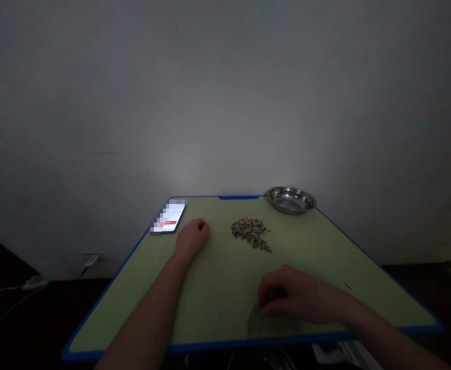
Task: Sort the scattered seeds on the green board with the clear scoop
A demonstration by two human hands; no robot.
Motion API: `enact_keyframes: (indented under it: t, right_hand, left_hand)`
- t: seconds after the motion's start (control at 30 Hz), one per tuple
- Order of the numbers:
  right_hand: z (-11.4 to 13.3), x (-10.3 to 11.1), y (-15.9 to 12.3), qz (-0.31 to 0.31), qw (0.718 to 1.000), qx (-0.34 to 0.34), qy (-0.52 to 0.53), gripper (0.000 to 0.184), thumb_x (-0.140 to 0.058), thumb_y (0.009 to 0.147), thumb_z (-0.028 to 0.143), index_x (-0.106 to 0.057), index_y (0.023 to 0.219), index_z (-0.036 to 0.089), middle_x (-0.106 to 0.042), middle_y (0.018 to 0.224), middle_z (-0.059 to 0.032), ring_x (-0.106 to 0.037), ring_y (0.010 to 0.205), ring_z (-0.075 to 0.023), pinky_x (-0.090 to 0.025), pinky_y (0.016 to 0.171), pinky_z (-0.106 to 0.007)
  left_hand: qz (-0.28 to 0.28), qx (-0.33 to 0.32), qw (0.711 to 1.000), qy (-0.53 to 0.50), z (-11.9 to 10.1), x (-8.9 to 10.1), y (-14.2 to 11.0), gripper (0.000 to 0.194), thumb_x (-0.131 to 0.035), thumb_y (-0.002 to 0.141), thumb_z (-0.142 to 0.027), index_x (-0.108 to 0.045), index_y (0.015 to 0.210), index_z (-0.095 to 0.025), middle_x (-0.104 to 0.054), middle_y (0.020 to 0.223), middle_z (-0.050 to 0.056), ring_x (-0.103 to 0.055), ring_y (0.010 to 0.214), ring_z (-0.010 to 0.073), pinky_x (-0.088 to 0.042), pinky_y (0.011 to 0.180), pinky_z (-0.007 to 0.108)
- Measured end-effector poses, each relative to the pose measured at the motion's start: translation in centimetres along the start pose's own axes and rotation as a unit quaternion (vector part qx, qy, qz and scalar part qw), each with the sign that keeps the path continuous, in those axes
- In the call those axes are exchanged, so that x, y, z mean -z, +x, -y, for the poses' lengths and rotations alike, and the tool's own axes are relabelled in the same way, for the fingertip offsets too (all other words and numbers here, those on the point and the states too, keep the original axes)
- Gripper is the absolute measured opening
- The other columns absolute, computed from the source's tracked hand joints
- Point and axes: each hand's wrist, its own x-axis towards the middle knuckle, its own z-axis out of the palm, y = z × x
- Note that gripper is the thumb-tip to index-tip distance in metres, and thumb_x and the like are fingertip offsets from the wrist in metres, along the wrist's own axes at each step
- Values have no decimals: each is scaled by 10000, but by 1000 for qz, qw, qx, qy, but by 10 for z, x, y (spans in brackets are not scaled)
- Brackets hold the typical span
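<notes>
Loose mixed-seed pile (pixel 248 229) on bench (pixel 218 293): probably light, rolling; pinch at edge. Left of pile: my left hand (pixel 192 239). Nearer me: my right hand (pixel 297 295), at clear dish (pixel 253 326). Fingers curled; grips, I cannot tell.

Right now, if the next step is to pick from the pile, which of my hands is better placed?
Probably the left. Your left hand is beside the pile, about level with it, while your right hand is nearer you, at the clear dish.

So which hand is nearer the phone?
The left hand, beside the phone; the right hand is farther off, by the clear dish near the front of the table.
</notes>
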Motion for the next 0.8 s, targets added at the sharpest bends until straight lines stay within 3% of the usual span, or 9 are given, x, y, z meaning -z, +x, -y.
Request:
enact_keyframes:
  t: [0.4,0.57,0.8]
  right_hand:
    - [1,1,-5,-15,1000,-5,10,145,-642,719,245,-697,837,180,-660,725,4,-561,648,-115,-400,567,-197]
    - [-12,26,-1,-124,992,0,-2,114,-614,731,242,-661,807,171,-630,725,-4,-555,662,-126,-413,584,-219]
    - [-74,82,23,-276,957,-44,73,199,-582,710,342,-556,808,172,-587,616,25,-535,496,-115,-414,481,-236]
  left_hand:
    - [7,6,1000,-13,0,1,0,252,-409,816,-309,-621,785,-176,-657,846,59,-561,756,158,-341,625,254]
    - [2,9,1000,-8,1,2,-3,254,-399,825,-304,-611,764,-178,-653,819,55,-552,723,153,-321,605,257]
    - [-1,6,1000,-18,3,2,-3,242,-401,830,-291,-600,762,-172,-647,841,59,-545,719,139,-314,604,245]
